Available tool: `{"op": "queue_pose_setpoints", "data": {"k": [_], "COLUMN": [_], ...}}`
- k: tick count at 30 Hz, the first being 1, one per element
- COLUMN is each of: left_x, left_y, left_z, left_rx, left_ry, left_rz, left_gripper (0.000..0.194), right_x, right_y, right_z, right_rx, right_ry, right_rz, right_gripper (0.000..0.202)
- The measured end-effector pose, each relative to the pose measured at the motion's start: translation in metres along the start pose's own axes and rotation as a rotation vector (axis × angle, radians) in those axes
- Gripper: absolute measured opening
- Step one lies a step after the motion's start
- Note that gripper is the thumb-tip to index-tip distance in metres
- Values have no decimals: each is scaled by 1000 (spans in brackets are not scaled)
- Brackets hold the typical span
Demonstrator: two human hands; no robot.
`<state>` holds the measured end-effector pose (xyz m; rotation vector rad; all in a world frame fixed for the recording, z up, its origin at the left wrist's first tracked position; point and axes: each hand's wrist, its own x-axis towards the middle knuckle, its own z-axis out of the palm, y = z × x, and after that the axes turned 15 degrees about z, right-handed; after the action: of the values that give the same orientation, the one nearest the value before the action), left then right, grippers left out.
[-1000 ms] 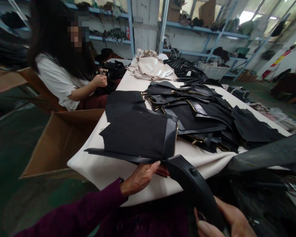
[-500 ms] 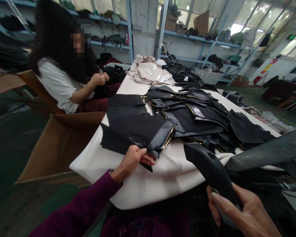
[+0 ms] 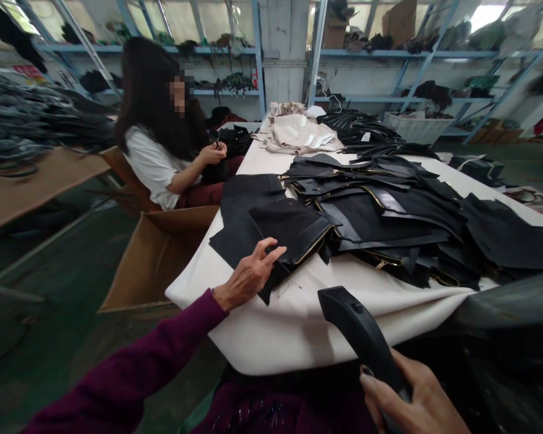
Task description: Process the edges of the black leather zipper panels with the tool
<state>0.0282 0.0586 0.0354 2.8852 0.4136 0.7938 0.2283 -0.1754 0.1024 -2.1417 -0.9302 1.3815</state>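
Observation:
My left hand (image 3: 248,274) is over the near edge of a black fabric piece (image 3: 294,223) with a gold zipper along its right side. Its fingers are apart and bent; whether they touch the cloth I cannot tell. My right hand (image 3: 416,392) is wrapped round the lower part of a black, curved handheld tool (image 3: 359,328) with a blunt, squared end. That end hangs in front of the white-covered table (image 3: 326,295), apart from the fabric. What kind of tool it is does not show.
Several black zippered pieces (image 3: 389,211) overlap on the table. Behind lie beige fabric (image 3: 303,132) and black strips (image 3: 366,129). A co-worker in a white top (image 3: 151,160) sits at left behind an open cardboard box (image 3: 131,259). A grey beam (image 3: 511,301) crosses at right.
My left hand has let go of the zippered piece's near edge, and its fingers have spread. The piece now lies flatter. My view has turned left; the tool stays in my right hand.

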Motion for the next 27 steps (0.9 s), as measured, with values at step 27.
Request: {"op": "queue_pose_setpoints", "data": {"k": [27], "left_x": [4], "left_y": [-44], "left_z": [-11], "left_rx": [-1015], "left_ry": [140], "left_rz": [-341], "left_gripper": [22], "right_x": [30], "right_y": [-66], "right_z": [21], "right_rx": [-66], "right_ry": [-74], "right_rz": [-53], "right_gripper": [8]}}
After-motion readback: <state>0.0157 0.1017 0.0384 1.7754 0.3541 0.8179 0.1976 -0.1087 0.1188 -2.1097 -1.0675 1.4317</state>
